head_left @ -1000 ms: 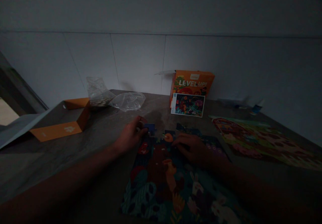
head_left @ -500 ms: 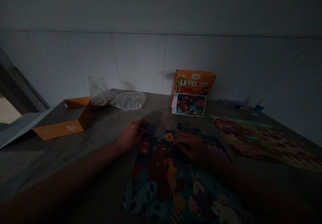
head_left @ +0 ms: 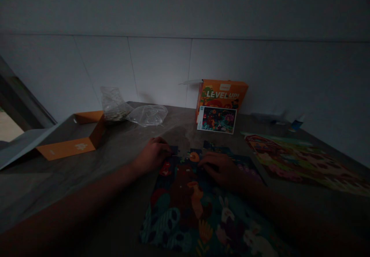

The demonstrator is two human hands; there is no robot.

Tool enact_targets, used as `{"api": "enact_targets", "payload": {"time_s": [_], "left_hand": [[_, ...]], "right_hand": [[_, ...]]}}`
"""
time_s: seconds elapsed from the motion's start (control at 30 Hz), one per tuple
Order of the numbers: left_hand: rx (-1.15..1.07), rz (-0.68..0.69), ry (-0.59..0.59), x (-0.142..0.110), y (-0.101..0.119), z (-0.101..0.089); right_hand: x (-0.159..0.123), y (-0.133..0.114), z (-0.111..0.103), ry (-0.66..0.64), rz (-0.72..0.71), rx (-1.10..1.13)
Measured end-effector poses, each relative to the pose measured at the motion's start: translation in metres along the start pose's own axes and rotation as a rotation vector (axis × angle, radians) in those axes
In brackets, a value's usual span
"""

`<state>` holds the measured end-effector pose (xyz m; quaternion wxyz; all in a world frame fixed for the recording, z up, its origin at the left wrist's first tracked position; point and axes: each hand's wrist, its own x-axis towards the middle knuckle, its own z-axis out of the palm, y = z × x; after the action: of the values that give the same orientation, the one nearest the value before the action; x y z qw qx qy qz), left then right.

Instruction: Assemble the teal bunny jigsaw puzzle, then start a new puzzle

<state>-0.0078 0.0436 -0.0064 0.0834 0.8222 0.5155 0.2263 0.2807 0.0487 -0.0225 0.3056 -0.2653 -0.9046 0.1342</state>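
A partly assembled jigsaw puzzle (head_left: 185, 195) with dark woodland animals lies on the table in front of me. At its upper left edge my left hand (head_left: 153, 155) has its fingers closed on a dark blue puzzle piece (head_left: 174, 150), which meets the puzzle there. My right hand (head_left: 219, 168) rests on the upper middle of the puzzle, fingers bent and thumb a little apart, with nothing visible in it. Its fingertips are beside an orange round figure (head_left: 194, 156). The puzzle's top edge is uneven, and dim light hides fine detail.
Behind stands an orange box (head_left: 224, 89) with a picture card (head_left: 217, 120) leaning on it. An open orange tray (head_left: 68, 149) lies left, near a clear bag of pieces (head_left: 114, 108) and a crumpled plastic bag (head_left: 148, 115). A farm puzzle (head_left: 303, 164) lies right.
My left hand has shifted slightly, and the dark blue piece has come down and right against the puzzle's upper edge. My right hand stays almost in place.
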Motion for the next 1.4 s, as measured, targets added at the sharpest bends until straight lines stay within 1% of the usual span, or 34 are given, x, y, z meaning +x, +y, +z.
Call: {"api": "enact_targets", "payload": {"time_s": [0.2, 0.23, 0.27, 0.33, 0.37, 0.4, 0.43, 0.47, 0.5, 0.57, 0.63, 0.67, 0.73, 0.9, 1.0, 1.2, 1.3, 1.4], "left_hand": [[0.0, 0.026, -0.046, 0.0, -0.001, -0.001], [-0.003, 0.034, -0.056, 0.0, 0.0, -0.001], [-0.005, 0.044, -0.063, -0.001, 0.001, -0.002], [0.0, 0.066, -0.069, -0.002, 0.003, -0.002], [0.006, 0.081, -0.073, -0.002, 0.004, -0.003], [0.011, 0.097, -0.077, -0.003, 0.005, -0.003], [0.014, 0.112, -0.079, -0.003, 0.005, -0.003], [0.016, 0.125, -0.081, -0.003, 0.006, -0.004], [0.017, 0.136, -0.082, -0.004, 0.006, -0.003], [0.014, 0.15, -0.079, -0.004, 0.005, -0.003], [0.012, 0.156, -0.079, -0.004, 0.004, -0.003], [0.01, 0.156, -0.081, -0.003, 0.004, -0.003], [0.006, 0.147, -0.083, -0.003, 0.004, -0.003], [0.002, 0.13, -0.085, -0.003, 0.006, -0.003], [-0.001, 0.139, -0.073, -0.003, 0.006, -0.002], [0.024, 0.143, -0.074, -0.004, 0.007, -0.002], [0.015, 0.153, -0.083, -0.004, 0.009, -0.003], [0.016, 0.143, -0.089, -0.003, 0.01, -0.003]], "right_hand": [[0.0, -0.003, 0.0, -0.005, 0.001, -0.003], [0.0, -0.002, -0.001, 0.019, 0.011, -0.02], [0.001, 0.0, -0.001, 0.07, 0.038, -0.051], [0.001, 0.008, -0.003, 0.231, 0.148, -0.17], [0.001, 0.013, -0.003, 0.318, 0.23, -0.252], [0.0, 0.018, -0.003, 0.373, 0.316, -0.342], [0.0, 0.022, -0.003, 0.388, 0.402, -0.422], [-0.001, 0.026, -0.002, 0.355, 0.484, -0.479], [-0.002, 0.028, -0.001, 0.293, 0.553, -0.514], [-0.002, 0.03, 0.002, 0.12, 0.616, -0.534], [-0.001, 0.027, 0.003, -0.034, 0.606, -0.518], [-0.001, 0.025, 0.003, -0.08, 0.593, -0.505], [0.001, 0.024, 0.0, -0.101, 0.579, -0.47], [0.002, 0.033, -0.006, -0.01, 0.504, -0.364], [0.004, 0.039, -0.006, 0.031, 0.494, -0.33], [0.009, 0.048, -0.007, 0.018, 0.468, -0.284], [0.01, 0.057, -0.009, 0.064, 0.507, -0.235], [0.011, 0.067, -0.009, 0.115, 0.556, -0.129]]}}
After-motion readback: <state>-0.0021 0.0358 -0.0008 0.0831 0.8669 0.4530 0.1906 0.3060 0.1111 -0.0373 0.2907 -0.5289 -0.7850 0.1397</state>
